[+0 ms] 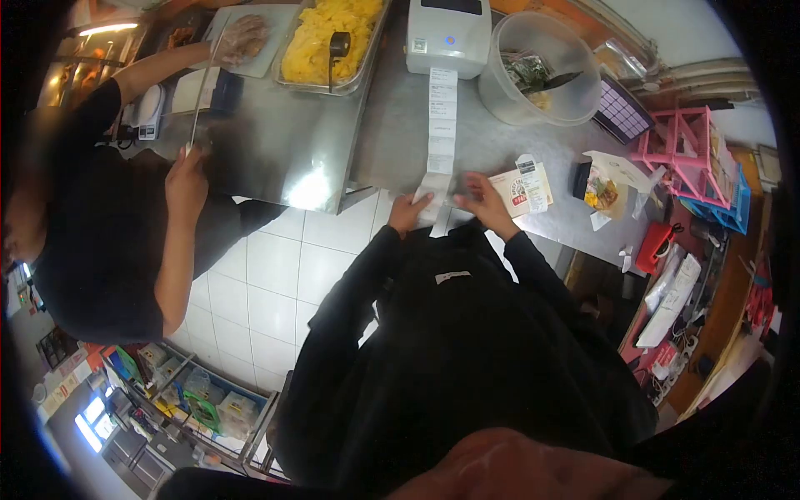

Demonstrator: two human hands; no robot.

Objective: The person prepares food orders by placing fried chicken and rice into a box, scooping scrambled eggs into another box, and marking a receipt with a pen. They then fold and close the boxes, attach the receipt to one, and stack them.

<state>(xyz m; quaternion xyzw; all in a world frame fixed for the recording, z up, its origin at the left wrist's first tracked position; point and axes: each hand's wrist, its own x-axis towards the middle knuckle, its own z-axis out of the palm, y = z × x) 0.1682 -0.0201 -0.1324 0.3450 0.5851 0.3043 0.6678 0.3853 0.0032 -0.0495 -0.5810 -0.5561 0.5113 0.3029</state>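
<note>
Fig. 1. My left hand (408, 213) and right hand (485, 202) pinch the near end of the strip (441, 125) of labels, fingers closed on the paper at the counter (283, 142) edge. The strip lies flat, its long axis running near to far, with the far end in the printer (448, 35). To the right, a clear tub (577, 103) holds packets (525, 70) and a dark scoop (560, 81). To the far left, a steel tray (317, 88) holds yellow food (321, 29) and a ladle (337, 46).

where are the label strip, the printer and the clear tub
label strip (442, 125), head view, middle of the strip
printer (448, 37), head view, its top face
clear tub (502, 96), head view, its left wall
</note>
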